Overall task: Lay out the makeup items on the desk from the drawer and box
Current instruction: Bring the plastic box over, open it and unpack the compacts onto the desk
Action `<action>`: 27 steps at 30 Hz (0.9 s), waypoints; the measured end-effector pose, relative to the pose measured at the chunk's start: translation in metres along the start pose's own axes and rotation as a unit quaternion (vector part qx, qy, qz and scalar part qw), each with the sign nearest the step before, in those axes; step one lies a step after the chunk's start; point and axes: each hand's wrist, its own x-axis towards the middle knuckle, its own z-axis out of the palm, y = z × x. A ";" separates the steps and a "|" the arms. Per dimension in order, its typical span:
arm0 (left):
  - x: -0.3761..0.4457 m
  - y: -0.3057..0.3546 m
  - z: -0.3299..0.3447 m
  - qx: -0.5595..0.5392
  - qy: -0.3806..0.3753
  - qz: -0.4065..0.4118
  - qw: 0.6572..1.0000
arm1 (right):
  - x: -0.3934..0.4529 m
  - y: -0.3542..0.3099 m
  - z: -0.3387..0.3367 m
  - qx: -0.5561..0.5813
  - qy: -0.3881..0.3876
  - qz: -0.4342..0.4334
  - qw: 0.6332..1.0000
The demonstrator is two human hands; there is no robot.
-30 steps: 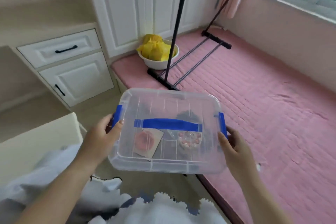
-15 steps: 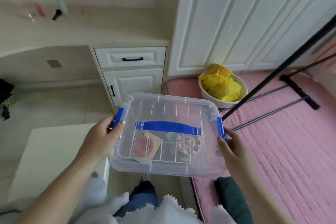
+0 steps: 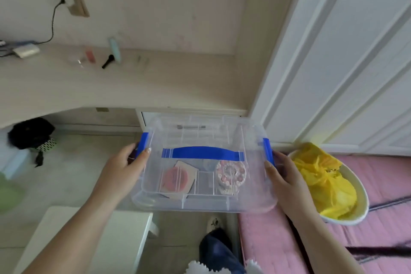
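Behind the hands runs a pale desk (image 3: pixel 124 87) along the wall, with white cupboard doors (image 3: pixel 347 69) at its right end; near the back edge of the desk lie a pink tube (image 3: pixel 90 56), a black brush (image 3: pixel 108 61) and a light blue tube (image 3: pixel 115 49), close together. Both hands carry a clear plastic box (image 3: pixel 204 203) in the air, in front of the desk; the left hand (image 3: pixel 121 172) grips its left side at the blue clip (image 3: pixel 142 143); the right hand (image 3: pixel 287 181) grips the right side at the other clip (image 3: pixel 268 151). Its lid with a blue handle (image 3: pixel 203 153) is on; inside lie a pink round pad on a card (image 3: pixel 176 179) and a round pink and white case (image 3: pixel 231 173). On the pink mat (image 3: pixel 389 184) at the right stands a white bowl (image 3: pixel 358 202) with something yellow in it.
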 end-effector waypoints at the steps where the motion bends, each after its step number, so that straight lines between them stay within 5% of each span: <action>1: 0.011 0.000 0.001 0.001 0.006 -0.006 1.000 | 0.016 -0.002 0.003 0.007 -0.013 0.002 1.000; 7: 0.157 0.043 0.038 -0.006 0.108 -0.032 0.994 | 0.220 -0.036 0.027 0.006 -0.099 -0.008 0.995; 15: 0.205 0.054 0.041 -0.040 0.100 -0.004 0.994 | 0.275 -0.047 0.045 0.014 -0.110 -0.008 0.994; 27: 0.390 0.038 0.046 -0.089 0.070 -0.041 0.993 | 0.407 -0.060 0.113 -0.007 -0.072 0.033 0.997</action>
